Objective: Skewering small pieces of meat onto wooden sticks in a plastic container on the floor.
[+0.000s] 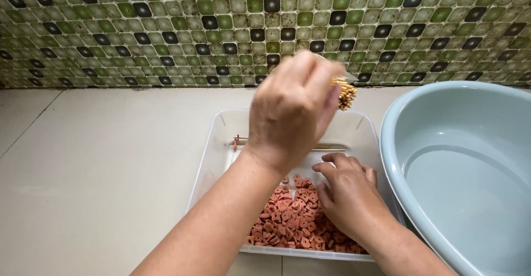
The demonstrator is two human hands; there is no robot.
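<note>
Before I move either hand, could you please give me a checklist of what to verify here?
1. Left hand grips the bundle of thin wooden skewers: ok.
2. Right hand rests on the small pink sausage slices: ok.
3. Slice pinched between the right fingers: cannot tell.
4. Clear plastic tray lies flat on the counter: ok.
5. Loaded skewer lies inside the tray: ok.
6. Pale blue plastic basin stands beside the tray: ok.

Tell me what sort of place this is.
Likely a kitchen or food-prep corner: a mosaic tile wall, a clear tray of pink sliced food pieces, a bundle of wooden skewers in the left hand, and a basin.
</note>
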